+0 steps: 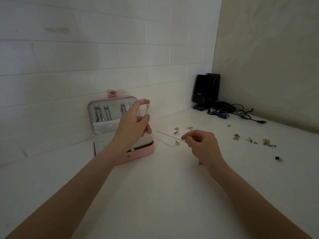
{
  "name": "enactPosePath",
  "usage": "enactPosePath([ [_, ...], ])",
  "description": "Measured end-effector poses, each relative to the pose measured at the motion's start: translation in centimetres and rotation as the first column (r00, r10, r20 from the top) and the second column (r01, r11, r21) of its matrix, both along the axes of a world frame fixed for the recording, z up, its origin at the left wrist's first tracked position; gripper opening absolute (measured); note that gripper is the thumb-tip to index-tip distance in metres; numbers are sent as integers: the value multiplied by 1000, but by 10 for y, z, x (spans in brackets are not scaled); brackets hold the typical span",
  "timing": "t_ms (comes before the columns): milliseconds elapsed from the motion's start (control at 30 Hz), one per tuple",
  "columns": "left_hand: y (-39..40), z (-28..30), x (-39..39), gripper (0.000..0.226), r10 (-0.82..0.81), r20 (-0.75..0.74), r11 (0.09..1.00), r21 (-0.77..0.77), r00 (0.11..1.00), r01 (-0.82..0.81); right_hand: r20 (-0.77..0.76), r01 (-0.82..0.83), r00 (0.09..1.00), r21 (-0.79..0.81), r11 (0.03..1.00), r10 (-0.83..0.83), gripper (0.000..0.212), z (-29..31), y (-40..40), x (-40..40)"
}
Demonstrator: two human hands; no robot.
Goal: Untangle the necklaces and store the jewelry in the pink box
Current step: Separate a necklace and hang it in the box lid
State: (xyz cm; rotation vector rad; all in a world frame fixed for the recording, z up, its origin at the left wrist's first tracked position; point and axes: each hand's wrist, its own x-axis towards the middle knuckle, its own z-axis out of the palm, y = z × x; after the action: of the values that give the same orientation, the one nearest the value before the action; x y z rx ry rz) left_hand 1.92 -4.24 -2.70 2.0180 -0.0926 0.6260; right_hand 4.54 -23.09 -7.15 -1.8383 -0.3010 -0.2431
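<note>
The pink box [146,150] stands open against the white brick wall, its lid upright with several necklaces hanging inside. My left hand [133,123] is raised in front of the lid and pinches the top of a thin chain necklace [164,135] between fingertip and thumb. The chain runs down and to the right, stretched to my right hand [202,144], which pinches its other end just above the table. A small gold pendant [177,143] hangs on the chain near my right hand.
Loose earrings and rings [252,140] lie scattered on the white table to the right, with more [177,129] behind my right hand. Black speakers [205,92] and a tangle of cables [236,111] fill the far corner.
</note>
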Motion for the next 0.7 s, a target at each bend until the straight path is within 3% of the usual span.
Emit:
enactPosePath([
  [100, 2, 10, -4, 40, 62, 143, 987, 135, 988, -82, -32, -75, 997, -90, 993, 72, 15, -2, 2, 1],
  [200, 6, 24, -2, 45, 97, 229, 978, 158, 969, -135, -46, -184, 983, -223, 957, 178, 21, -4, 6, 0],
  [400, 3, 61, 7, 48, 106, 199, 977, 163, 974, -139, -33, -327, 939, -401, 856, 343, 23, -4, 14, -8],
  [500, -3, 77, 6, 47, 43, 143, 996, 75, 989, -55, -1, -348, 921, -456, 819, 391, 19, -5, 19, -9],
  [567, -7, 86, 3, 46, 9, 130, 1000, -3, 991, -8, 39, -345, 914, -447, 825, 404, 17, -6, 20, -9],
  [700, -10, 99, -3, 43, -42, 117, 987, -149, 992, 60, 0, -436, 895, -223, 872, 447, 27, -5, 22, -15],
])
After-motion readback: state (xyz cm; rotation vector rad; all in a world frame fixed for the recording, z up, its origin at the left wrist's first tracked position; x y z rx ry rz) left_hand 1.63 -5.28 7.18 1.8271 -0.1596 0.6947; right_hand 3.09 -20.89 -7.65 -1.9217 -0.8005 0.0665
